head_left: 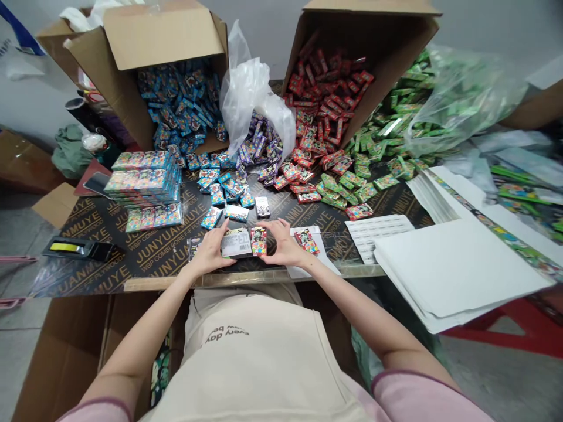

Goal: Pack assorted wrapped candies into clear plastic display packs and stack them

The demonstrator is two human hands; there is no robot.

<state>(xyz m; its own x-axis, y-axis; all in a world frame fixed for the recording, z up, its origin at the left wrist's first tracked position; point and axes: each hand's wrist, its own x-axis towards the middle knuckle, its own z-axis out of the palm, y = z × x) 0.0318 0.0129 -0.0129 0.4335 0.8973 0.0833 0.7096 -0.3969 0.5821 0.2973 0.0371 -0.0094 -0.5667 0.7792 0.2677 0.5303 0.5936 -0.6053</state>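
My left hand point(213, 249) is closed on the left end of a small carton with a grey barcode panel point(237, 243), held at the table's front edge. At its right end, my right hand point(284, 243) grips a small red printed box point(258, 241) that sits flush against the carton. Thumbs are at the near side and fingers at the far side. Just right of my right hand, another red box point(307, 241) lies on a white sheet point(323, 258). Beyond my hands are a black-and-white box point(262, 207) and several small blue boxes point(212, 217).
Behind, tipped cardboard boxes spill blue point(185, 105) and red boxes point(325, 111); purple point(259, 143) and green ones point(396, 117) lie in plastic bags. Wrapped packs point(143, 181) are stacked left, near a black tape dispenser point(79, 249). White card sheets point(457, 264) overhang at right.
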